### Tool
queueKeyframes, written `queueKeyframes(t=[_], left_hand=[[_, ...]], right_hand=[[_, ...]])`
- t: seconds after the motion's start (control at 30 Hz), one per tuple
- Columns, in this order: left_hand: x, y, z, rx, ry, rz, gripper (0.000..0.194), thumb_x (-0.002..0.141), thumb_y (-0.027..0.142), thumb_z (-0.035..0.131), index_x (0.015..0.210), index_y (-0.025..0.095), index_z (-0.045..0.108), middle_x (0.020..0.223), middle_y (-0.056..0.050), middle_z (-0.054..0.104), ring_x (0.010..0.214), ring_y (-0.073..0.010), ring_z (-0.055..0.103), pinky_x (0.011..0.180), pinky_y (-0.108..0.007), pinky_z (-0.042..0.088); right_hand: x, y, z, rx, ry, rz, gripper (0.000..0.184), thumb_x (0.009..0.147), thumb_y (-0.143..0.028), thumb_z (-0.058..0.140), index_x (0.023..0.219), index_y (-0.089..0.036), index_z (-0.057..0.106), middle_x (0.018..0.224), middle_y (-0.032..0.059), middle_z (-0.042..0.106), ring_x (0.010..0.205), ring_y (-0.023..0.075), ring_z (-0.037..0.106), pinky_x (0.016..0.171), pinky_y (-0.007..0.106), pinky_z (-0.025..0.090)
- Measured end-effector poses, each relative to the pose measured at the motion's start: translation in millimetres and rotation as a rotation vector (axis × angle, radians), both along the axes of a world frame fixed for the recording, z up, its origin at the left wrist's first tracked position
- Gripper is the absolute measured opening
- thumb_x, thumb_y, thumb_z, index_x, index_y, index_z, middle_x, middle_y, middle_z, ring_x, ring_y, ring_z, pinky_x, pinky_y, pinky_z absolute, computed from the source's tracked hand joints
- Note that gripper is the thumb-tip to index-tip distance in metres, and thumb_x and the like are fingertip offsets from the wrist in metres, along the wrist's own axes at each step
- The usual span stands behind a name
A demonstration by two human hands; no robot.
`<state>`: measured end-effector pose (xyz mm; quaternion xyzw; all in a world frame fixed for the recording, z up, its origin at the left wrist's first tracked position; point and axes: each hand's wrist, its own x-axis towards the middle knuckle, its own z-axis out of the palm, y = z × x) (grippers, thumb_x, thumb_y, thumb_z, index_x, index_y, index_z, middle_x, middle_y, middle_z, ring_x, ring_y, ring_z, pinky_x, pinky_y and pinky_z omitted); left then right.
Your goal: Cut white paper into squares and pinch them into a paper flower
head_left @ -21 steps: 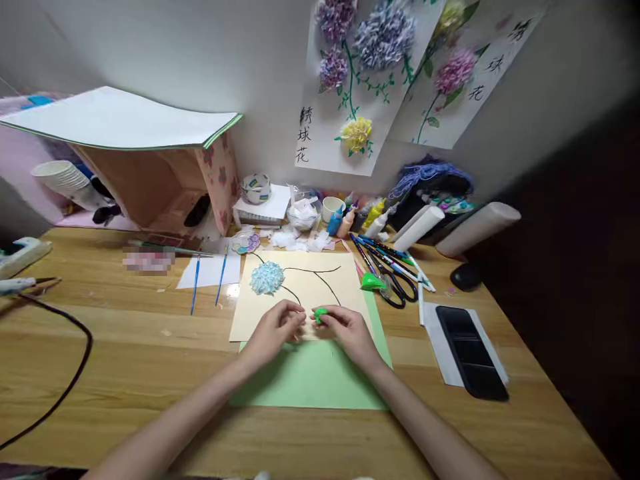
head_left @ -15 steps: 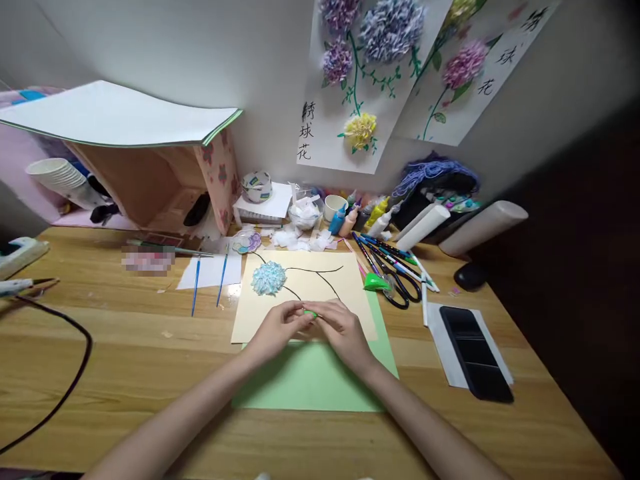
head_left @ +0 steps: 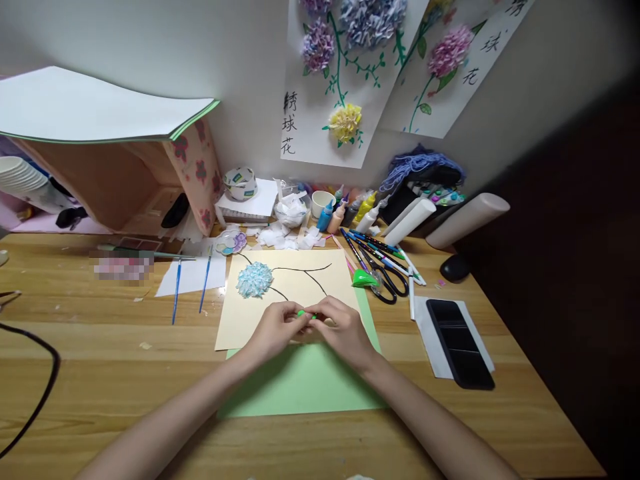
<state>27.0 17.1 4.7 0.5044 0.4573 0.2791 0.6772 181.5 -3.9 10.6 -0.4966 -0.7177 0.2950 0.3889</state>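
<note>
Fingertip to fingertip, my left hand [head_left: 275,327] and my right hand [head_left: 343,328] pinch a small lump of bright green modelling clay [head_left: 301,313] between them. The fingers cover most of it. Both hands are just above the lower part of a cream sheet [head_left: 235,327], which lies over a light green sheet [head_left: 305,393]. On the cream sheet are thin dark branch lines and a fluffy pale blue flower [head_left: 255,280], up and left of my hands. A larger piece of green clay in clear wrapping [head_left: 364,279] lies at the sheet's right edge.
Scissors [head_left: 395,283] and several pens lie to the right, near a black phone-like slab [head_left: 460,343]. Behind stand paint bottles [head_left: 325,217] and a bowl of paper scraps [head_left: 291,210]. Two brushes [head_left: 177,293] lie left; a black cable [head_left: 50,373] curves farther left.
My hands were apart, with the green clay in the right fingers; they have come together and now both grip it. The view has also shifted slightly.
</note>
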Motion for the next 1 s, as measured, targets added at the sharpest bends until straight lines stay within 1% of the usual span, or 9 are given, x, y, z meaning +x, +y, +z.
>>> queueKeyframes(t=[0.17, 0.27, 0.37, 0.43, 0.53, 0.6, 0.67, 0.8, 1.0], left_hand=[[8.0, 12.9, 12.0, 0.185, 0.098, -0.004, 0.029, 0.076, 0.04, 0.061, 0.073, 0.012, 0.064, 0.067, -0.006, 0.067, 0.06, -0.0149, 0.061, 0.057, -0.024, 0.047], [7.0, 31.9, 18.0, 0.155, 0.078, 0.107, 0.033, 0.079, 0.043, 0.056, 0.082, 0.011, 0.062, 0.076, -0.007, 0.067, 0.062, -0.0147, 0.061, 0.059, -0.027, 0.049], [18.5, 47.1, 20.6, 0.248, 0.131, 0.039, 0.031, 0.085, 0.036, 0.044, 0.102, 0.013, 0.059, 0.091, -0.008, 0.062, 0.076, -0.017, 0.06, 0.07, -0.032, 0.05], [39.2, 52.1, 21.5, 0.449, 0.247, -0.069, 0.029, 0.085, 0.024, 0.036, 0.099, 0.015, 0.06, 0.092, -0.008, 0.057, 0.085, -0.0184, 0.056, 0.079, -0.036, 0.047], [85.6, 59.3, 21.9, 0.749, 0.441, -0.252, 0.028, 0.086, 0.02, 0.033, 0.095, 0.016, 0.059, 0.09, -0.008, 0.051, 0.091, -0.0209, 0.051, 0.085, -0.038, 0.043], [118.5, 68.6, 20.4, 0.971, 0.558, -0.367, 0.031, 0.083, 0.033, 0.049, 0.107, 0.014, 0.055, 0.099, -0.011, 0.05, 0.096, -0.025, 0.049, 0.085, -0.04, 0.043], [146.3, 81.1, 16.8, 1.153, 0.711, -0.519, 0.053, 0.071, 0.04, 0.067, 0.111, 0.009, 0.053, 0.106, -0.016, 0.049, 0.102, -0.0308, 0.046, 0.086, -0.043, 0.041], [175.2, 102.2, 7.8, 1.192, 0.745, -0.616, 0.054, 0.057, 0.039, 0.079, 0.097, 0.009, 0.059, 0.099, -0.016, 0.052, 0.098, -0.0328, 0.048, 0.083, -0.042, 0.041], [171.4, 109.5, 4.2, 1.208, 0.716, -0.656, 0.063, 0.048, 0.043, 0.083, 0.097, 0.011, 0.06, 0.097, -0.015, 0.053, 0.094, -0.0328, 0.05, 0.078, -0.04, 0.041]], right_hand=[[33.7, -1.1, 9.0, -0.038, 0.106, -0.143, 0.005, 0.076, -0.015, 0.064, 0.075, -0.02, 0.067, 0.072, 0.0012, 0.064, 0.069, 0.0144, 0.061, 0.064, 0.026, 0.048], [83.9, 8.3, 3.3, -0.035, 0.239, -0.445, 0.005, 0.076, -0.024, 0.066, 0.076, -0.019, 0.068, 0.078, 0.0034, 0.068, 0.075, 0.0171, 0.063, 0.071, 0.03, 0.05], [134.7, 21.7, -9.2, -0.081, 0.345, -0.679, 0.02, 0.069, -0.033, 0.071, 0.082, -0.018, 0.071, 0.083, 0.0063, 0.07, 0.081, 0.0209, 0.064, 0.079, 0.037, 0.05], [155.5, 28.9, -18.7, -0.095, 0.364, -0.667, 0.021, 0.066, -0.035, 0.072, 0.077, -0.017, 0.072, 0.088, 0.0081, 0.07, 0.092, 0.0232, 0.063, 0.089, 0.039, 0.047], [165.1, 34.7, -31.7, -0.162, 0.414, -0.642, 0.029, 0.062, -0.04, 0.074, 0.079, -0.016, 0.071, 0.085, 0.0089, 0.071, 0.084, 0.0231, 0.066, 0.083, 0.04, 0.051], [164.2, 35.7, -38.2, -0.202, 0.457, -0.637, 0.036, 0.06, -0.043, 0.075, 0.082, -0.015, 0.07, 0.081, 0.0091, 0.071, 0.075, 0.0222, 0.068, 0.074, 0.038, 0.054], [162.9, 35.5, -42.0, -0.225, 0.49, -0.644, 0.041, 0.058, -0.046, 0.075, 0.084, -0.014, 0.068, 0.076, 0.0088, 0.071, 0.068, 0.0216, 0.069, 0.066, 0.036, 0.056], [163.5, 33.8, -41.6, -0.225, 0.51, -0.66, 0.039, 0.056, -0.045, 0.077, 0.079, -0.014, 0.067, 0.075, 0.0084, 0.071, 0.071, 0.0209, 0.068, 0.067, 0.034, 0.055], [164.2, 33.2, -38.8, -0.225, 0.574, -0.68, 0.04, 0.056, -0.045, 0.077, 0.078, -0.014, 0.066, 0.076, 0.0068, 0.07, 0.072, 0.0194, 0.067, 0.073, 0.035, 0.055]])
